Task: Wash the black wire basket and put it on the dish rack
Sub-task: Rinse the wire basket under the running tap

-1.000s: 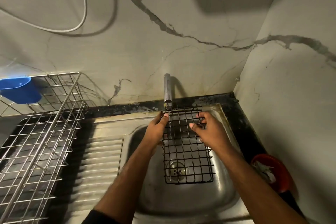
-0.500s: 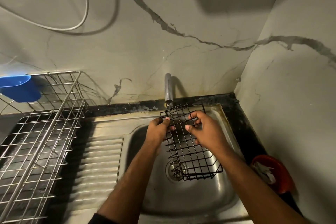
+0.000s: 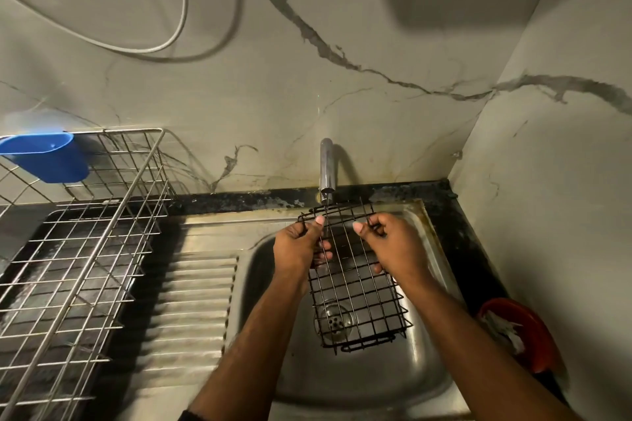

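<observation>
The black wire basket (image 3: 355, 287) hangs over the steel sink (image 3: 369, 383), its far end just under the tap (image 3: 327, 166) and its near end tilted down over the drain. My left hand (image 3: 301, 244) grips the basket's left edge near the top, thumb over the wires. My right hand (image 3: 393, 243) grips the right edge opposite, fingers curled round the wire. A thin stream of water falls from the tap onto the basket. The silver wire dish rack (image 3: 78, 267) stands on the left of the counter.
A blue plastic cup (image 3: 48, 157) hangs on the rack's back rim. The ribbed steel drainboard (image 3: 191, 311) lies between rack and sink. A red bowl (image 3: 513, 331) with something white in it sits at the right edge. Marble walls close in behind and on the right.
Both hands have turned the basket under the tap, from lying square to skewed, its near end swinging right and then settling lower over the drain. Both grips stay on.
</observation>
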{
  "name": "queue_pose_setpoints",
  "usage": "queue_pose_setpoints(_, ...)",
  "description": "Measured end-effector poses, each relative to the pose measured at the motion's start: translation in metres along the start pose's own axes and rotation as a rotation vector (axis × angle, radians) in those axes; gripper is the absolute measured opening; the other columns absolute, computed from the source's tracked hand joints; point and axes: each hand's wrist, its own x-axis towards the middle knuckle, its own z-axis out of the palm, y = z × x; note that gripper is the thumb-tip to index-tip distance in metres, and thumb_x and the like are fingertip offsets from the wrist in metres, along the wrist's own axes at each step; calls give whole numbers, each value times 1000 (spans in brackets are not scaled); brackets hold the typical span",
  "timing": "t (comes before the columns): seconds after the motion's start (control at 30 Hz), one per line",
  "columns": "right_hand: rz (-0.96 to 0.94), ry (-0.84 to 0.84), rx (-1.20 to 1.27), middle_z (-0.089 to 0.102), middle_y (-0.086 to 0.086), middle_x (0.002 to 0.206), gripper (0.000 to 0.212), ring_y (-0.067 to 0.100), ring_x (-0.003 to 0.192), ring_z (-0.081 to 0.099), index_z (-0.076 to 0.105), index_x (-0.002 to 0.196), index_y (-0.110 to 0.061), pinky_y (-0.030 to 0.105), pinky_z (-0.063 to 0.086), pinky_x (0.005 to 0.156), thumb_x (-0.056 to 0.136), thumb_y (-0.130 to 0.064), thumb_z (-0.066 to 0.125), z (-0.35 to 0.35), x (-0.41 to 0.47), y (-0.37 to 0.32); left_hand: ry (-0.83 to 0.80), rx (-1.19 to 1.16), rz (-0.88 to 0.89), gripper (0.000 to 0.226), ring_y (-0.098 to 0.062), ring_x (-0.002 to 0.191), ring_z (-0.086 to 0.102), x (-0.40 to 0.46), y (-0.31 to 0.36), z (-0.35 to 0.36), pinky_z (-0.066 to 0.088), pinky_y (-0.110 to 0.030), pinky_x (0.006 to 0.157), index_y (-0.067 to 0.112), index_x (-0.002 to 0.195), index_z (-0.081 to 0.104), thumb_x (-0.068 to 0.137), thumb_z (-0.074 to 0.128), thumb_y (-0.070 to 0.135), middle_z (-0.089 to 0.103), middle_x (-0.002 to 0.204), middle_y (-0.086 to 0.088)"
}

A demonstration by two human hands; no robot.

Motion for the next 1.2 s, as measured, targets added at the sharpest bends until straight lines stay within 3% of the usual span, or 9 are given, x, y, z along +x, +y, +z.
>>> queue_pose_setpoints(0.2,-66,7,-179,67,-11,79,29,7,59,66,66,111,-27,39,61,58,100,-48,49,10,16,-2,35,5,-5,35,-34,75,77,1,-1,1,53,-28,46,9,110,71,100,60,41,80,91,-9)
queue_pose_setpoints(0.33,-149,55,-336,71,-3,114,31,12,86,67,57,133,-30,37,60,73,102,-29,50,18,19,-2,101,-53,-54,34,-35,83,78,4,1,-5,56,-32,50,6,119,65,106,52,34,80,98,-11)
queue_pose_setpoints(0.4,-217,32,-417,56,1,141,46,19,118,59,43,147,-25,39,54,93,103,-39,45,25,11,-6,126,-136,-97,32,-36,86,78,4,3,-10,62,-39,58,4,124,60,107,51,29,79,101,-13)
queue_pose_setpoints(0.5,-354,-193,-502,-1,-2,167,63,23,153,3,5,159,-25,38,10,121,105,-52,25,47,-16,-22,149,-225,-138,30,-33,86,77,5,5,-13,64,-43,64,2,127,60,106,54,24,78,103,-15)
queue_pose_setpoints(0.6,-489,-281,-562,-27,-6,160,59,18,148,-28,-16,154,-26,38,-12,122,107,-45,14,69,-38,-29,141,-256,-126,28,-19,71,72,-4,13,-13,55,-27,51,1,120,67,107,54,21,75,97,-14)
queue_pose_setpoints(0.77,-377,-269,-555,-16,-3,164,59,19,151,-18,-10,157,-28,44,-10,122,105,-51,7,68,21,-23,105,-293,-145,30,-38,101,74,-13,12,-17,62,-50,86,2,117,69,108,49,24,77,106,-19)
queue_pose_setpoints(0.87,-274,-286,-569,-6,1,166,60,23,152,-13,-1,158,-25,45,-8,122,105,-51,7,68,45,-25,113,-320,-186,27,-35,92,76,-17,8,-15,64,-45,76,3,115,66,109,47,21,78,103,-18)
queue_pose_setpoints(1.03,-592,-356,-543,-16,-11,161,55,8,149,-16,-5,157,-27,37,-8,123,107,-44,10,82,-10,-44,165,-402,-217,28,-24,93,77,-8,8,-25,60,-34,76,5,114,73,107,49,19,78,105,-13)
queue_pose_setpoints(1.2,-340,-366,-532,-26,-13,159,58,8,148,-24,-18,153,-32,36,-12,121,102,-52,0,62,-35,9,244,-447,-172,30,-37,99,75,-1,11,-41,63,-40,72,3,118,66,109,46,24,75,110,-17)
